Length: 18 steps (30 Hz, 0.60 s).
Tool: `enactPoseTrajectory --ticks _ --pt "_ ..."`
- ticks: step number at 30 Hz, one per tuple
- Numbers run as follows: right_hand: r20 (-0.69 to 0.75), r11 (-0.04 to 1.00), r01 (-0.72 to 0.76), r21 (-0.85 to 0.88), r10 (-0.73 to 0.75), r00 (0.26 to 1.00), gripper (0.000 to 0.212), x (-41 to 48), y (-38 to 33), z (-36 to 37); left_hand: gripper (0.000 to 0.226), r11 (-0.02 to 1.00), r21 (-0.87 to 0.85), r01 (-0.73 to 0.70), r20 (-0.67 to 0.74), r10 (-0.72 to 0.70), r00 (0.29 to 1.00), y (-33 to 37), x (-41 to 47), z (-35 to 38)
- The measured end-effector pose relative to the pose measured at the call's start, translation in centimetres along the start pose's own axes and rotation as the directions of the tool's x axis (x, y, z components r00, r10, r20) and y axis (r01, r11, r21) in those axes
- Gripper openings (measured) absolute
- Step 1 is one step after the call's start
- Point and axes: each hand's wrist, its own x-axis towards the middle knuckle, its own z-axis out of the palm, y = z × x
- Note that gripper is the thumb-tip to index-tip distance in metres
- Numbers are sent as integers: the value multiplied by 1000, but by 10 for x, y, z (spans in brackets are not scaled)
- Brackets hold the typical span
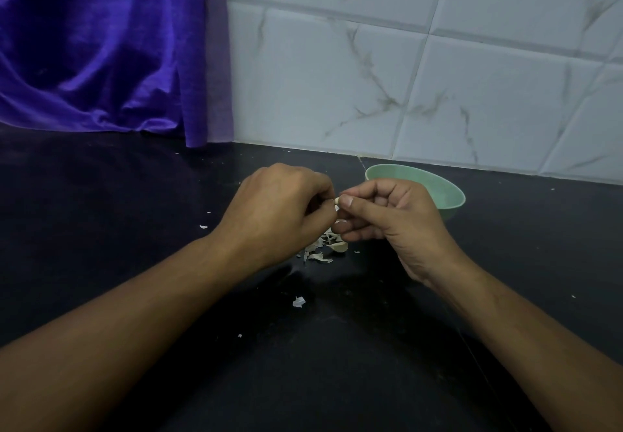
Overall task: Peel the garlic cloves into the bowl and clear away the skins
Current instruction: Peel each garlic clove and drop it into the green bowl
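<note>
Above the black counter [135,229], my left hand [279,209] and my right hand [387,216] meet fingertip to fingertip. Both pinch a small pale garlic clove [336,201], of which only a tip shows between the fingers. Directly below the hands lies a little heap of papery garlic skins [322,248]. A pale green bowl [448,192] stands just behind my right hand, near the wall; my hand hides its front and I cannot see what is inside.
Loose skin flakes lie scattered, one larger piece [298,301] nearer to me and a speck [203,227] to the left. A purple cloth [101,54] hangs at the back left, touching the counter. White marbled tiles [404,77] form the wall behind.
</note>
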Motion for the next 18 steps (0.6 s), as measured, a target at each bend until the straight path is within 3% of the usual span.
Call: enactPoseTrajectory --ticks 9,13,18 --pt "54 999 13 -31 -11 998 30 0 0 1 19 936 -288 200 25 -202 979 0 3 1" --pt "32 998 52 -32 -51 998 21 2 2 4 20 902 -358 243 49 -241 969 1 4 0" --pt "10 995 54 87 -56 998 14 2 -3 4 19 884 -359 298 103 -280 954 -1 3 2"
